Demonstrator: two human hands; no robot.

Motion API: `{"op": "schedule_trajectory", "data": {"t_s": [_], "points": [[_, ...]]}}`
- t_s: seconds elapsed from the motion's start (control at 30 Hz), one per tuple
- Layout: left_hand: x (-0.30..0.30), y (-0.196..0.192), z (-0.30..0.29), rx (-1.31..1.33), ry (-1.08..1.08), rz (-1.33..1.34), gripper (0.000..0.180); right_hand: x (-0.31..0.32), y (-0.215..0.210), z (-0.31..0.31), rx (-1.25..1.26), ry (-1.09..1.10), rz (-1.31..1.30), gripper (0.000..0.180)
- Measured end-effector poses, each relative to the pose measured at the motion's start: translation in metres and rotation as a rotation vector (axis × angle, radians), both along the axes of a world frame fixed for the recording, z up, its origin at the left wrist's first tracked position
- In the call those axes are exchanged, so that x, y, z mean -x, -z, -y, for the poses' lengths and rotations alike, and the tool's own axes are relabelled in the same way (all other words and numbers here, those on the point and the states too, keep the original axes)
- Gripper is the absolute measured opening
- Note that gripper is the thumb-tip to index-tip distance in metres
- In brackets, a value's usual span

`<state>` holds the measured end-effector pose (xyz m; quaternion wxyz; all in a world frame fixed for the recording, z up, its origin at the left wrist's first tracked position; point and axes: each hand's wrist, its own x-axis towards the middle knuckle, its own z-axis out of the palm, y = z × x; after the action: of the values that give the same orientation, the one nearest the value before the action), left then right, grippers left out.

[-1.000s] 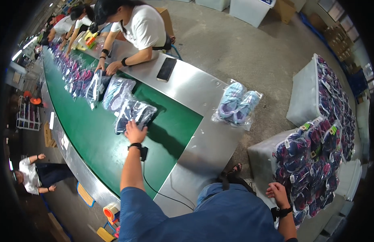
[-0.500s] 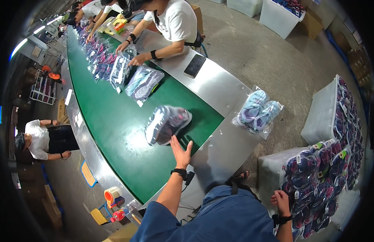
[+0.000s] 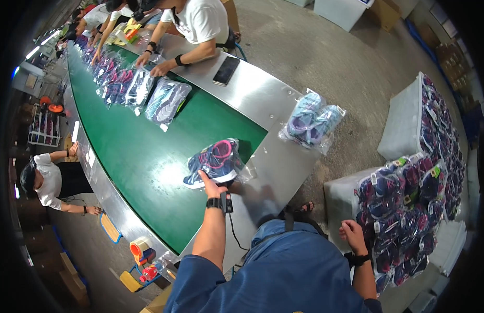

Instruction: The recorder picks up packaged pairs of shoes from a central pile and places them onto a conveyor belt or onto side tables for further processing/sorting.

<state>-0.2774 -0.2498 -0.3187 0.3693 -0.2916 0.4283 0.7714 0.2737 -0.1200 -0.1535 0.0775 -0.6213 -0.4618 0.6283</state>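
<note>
My left hand (image 3: 213,189) grips the near side of a clear-bagged pair of navy sneakers (image 3: 217,160) with pink laces, at the near end of the green conveyor belt (image 3: 132,156). One digit lies along the bag; the other fingers are mostly hidden by the shoes. Down at my right side, my right hand (image 3: 352,235) hangs with its fingers curled in and nothing visible in them. It is close to a crate (image 3: 340,201) heaped with bagged navy and pink shoes (image 3: 398,208).
Bagged light-blue shoes (image 3: 312,121) rest on the metal table end (image 3: 289,167). Farther up the belt lie grey-blue bagged shoes (image 3: 168,101) and several more pairs, handled by a co-worker (image 3: 197,26). A phone (image 3: 226,70) lies on the metal ledge. Another person (image 3: 49,180) stands at left.
The bagged sneakers have turned over, now showing navy uppers and pink laces. My left hand has gone from open against them to gripping them. My right hand stays low with curled fingers.
</note>
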Motion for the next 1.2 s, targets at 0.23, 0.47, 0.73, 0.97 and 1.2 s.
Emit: {"op": "schedule_trajectory", "data": {"t_s": [0.23, 0.47, 0.73, 0.97, 1.2], "points": [[0.003, -0.053, -0.012, -0.282, 0.096, -0.146, 0.062, -0.011, -0.007, -0.003, -0.119, 0.022, 0.037, 0.026], [0.012, -0.099, -0.022, -0.274, 0.692, -0.181, 0.084, -0.011, -0.042, -0.024, -0.308, 0.120, -0.086, 0.027], [-0.102, -0.163, -0.064, -0.357, 1.461, -0.344, 0.073, 0.041, -0.127, -0.073, -0.827, -0.152, -0.364, 0.046], [-0.231, -0.279, -0.170, -0.475, 2.208, -0.625, 0.049, -0.010, -0.194, -0.076, -0.674, -0.419, -0.346, 0.068], [-0.328, -0.323, -0.218, -0.469, 2.266, -0.926, 0.054, -0.097, -0.132, -0.054, -0.780, -0.197, -0.201, 0.049]]}}
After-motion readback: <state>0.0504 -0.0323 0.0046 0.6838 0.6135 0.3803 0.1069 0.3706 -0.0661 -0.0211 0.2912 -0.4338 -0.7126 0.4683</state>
